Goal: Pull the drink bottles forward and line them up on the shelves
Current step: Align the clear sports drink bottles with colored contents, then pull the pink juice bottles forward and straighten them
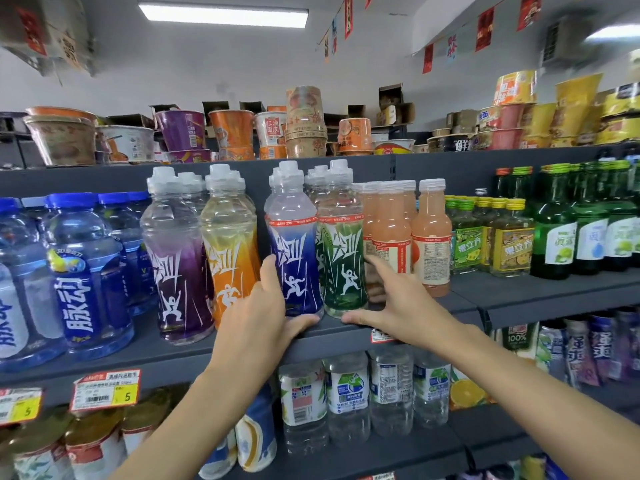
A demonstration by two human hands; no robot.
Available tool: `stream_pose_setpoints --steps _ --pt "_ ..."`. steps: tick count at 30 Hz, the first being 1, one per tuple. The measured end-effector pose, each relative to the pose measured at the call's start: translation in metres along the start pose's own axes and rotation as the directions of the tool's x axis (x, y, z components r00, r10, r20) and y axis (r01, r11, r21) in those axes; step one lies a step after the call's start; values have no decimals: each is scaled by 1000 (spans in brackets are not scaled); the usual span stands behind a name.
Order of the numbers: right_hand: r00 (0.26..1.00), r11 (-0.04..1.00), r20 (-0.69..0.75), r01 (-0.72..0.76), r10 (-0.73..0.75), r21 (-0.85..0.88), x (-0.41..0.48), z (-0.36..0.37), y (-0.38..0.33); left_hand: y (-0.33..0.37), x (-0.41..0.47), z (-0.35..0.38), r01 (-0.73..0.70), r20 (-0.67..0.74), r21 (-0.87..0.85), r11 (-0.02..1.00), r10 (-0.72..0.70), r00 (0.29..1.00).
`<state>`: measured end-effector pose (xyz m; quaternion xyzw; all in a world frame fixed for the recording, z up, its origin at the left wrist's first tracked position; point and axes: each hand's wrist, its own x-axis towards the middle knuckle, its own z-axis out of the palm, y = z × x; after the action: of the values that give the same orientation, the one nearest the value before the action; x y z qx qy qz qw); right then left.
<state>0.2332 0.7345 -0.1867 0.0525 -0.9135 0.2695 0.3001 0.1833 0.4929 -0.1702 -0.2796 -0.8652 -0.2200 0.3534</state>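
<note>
A shop's dark grey shelf [242, 344] is carrying a row of drink bottles under a top shelf crowded with instant noodle cups [183, 133]. Along the front edge, a purple-labelled bottle [173, 258] and an orange-labelled bottle [228, 244] are standing upright side by side, and just to their right a blue-labelled bottle [294, 244] and a green-labelled bottle [341, 244] are touching each other close to the lip. The left hand [258, 313] is spreading wide, its fingers lying fairly straight against the blue-labelled bottle's left side while its thumb is stretching along the shelf edge in front of the base. The right hand [398, 303] is mirroring it, with its thumb lying along the edge before the green-labelled bottle and its fingers reaching past that bottle's right side, next to the pink juice bottles [431, 237]; their tips are partly hidden. Neither hand is closing fully round a bottle. Blue-capped water bottles [86, 271] are filling the shelf's left end and green glass bottles [554, 230] are standing on the adjoining shelf to the right.
</note>
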Motion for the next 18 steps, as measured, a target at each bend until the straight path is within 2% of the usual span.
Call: stream_pose_setpoints --steps 3,7,14,18 --pt "997 999 -73 -28 25 -37 -9 -9 3 9 -6 -3 -111 -94 47 993 115 989" --pt "970 990 -217 81 -105 -114 -15 -30 16 42 -4 4 -241 -166 64 968 248 954" --pt "918 957 -329 139 -220 -253 -24 -65 56 120 15 43 -275 -166 7 961 273 948" --pt "914 957 -366 68 -173 -282 -21 -74 77 149 21 67 -249 -146 4 969 247 958"
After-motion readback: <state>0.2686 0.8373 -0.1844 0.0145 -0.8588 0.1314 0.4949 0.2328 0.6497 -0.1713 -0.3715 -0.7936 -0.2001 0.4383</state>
